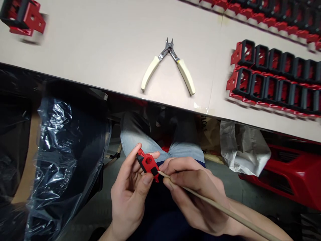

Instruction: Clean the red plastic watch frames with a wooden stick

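Note:
My left hand (134,187) holds a small red and black plastic part (149,164) between thumb and fingers, above my lap. A round hole shows in its red face, with a dark rectangular patch lower down. My right hand (198,194) is closed round a long thin wooden stick (220,207), gripped like a pencil. The stick's tip meets the part's lower right edge, by the dark patch; whether it presses in there I cannot tell. Both hands are below the table's front edge.
On the pale table (100,43) lie open side cutters (168,63) with cream handles. Rows of red and black parts (273,63) fill the right side, and one similar part (23,18) sits far left. Plastic-wrapped material (62,160) stands left; a red bin (298,177) is at right.

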### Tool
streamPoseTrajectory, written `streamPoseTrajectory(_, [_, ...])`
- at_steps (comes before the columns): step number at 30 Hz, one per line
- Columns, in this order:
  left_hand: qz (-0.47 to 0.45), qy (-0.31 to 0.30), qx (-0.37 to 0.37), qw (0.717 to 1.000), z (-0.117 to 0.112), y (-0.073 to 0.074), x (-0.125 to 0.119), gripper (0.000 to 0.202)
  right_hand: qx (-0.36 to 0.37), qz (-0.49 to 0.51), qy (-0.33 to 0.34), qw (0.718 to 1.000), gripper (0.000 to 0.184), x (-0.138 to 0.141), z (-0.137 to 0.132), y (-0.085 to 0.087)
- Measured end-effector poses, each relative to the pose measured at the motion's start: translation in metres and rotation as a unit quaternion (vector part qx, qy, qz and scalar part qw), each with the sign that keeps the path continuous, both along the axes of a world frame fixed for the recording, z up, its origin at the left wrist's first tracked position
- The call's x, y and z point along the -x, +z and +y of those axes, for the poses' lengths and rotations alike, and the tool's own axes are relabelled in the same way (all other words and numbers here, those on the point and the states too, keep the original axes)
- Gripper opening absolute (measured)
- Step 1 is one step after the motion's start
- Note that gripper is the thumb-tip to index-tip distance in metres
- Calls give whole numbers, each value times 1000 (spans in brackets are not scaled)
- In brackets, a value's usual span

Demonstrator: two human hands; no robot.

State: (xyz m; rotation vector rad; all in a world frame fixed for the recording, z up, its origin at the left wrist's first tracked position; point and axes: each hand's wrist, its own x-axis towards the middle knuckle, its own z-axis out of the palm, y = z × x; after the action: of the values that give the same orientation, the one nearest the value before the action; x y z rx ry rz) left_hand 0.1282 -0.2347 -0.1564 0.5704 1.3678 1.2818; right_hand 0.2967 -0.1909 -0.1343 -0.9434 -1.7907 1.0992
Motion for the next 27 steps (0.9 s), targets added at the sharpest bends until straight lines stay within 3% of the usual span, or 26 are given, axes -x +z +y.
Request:
streamPoseTrajectory(5, [0,30,75,997,3,7,-3,54,4,19,1,1000,33,0,3,1])
streamPoseTrajectory(11, [-1,3,40,999,0,-2,1,57,-4,17,6,1000,33,1,3,1])
streamPoseTrajectory(18, [-1,20,85,996,5,9,-4,59,-2,4,-21,1000,30,5,3,-1])
streamPoseTrajectory(27, [-5,18,57,998,1,-1,0,57,-7,17,0,1000,33,3,4,1])
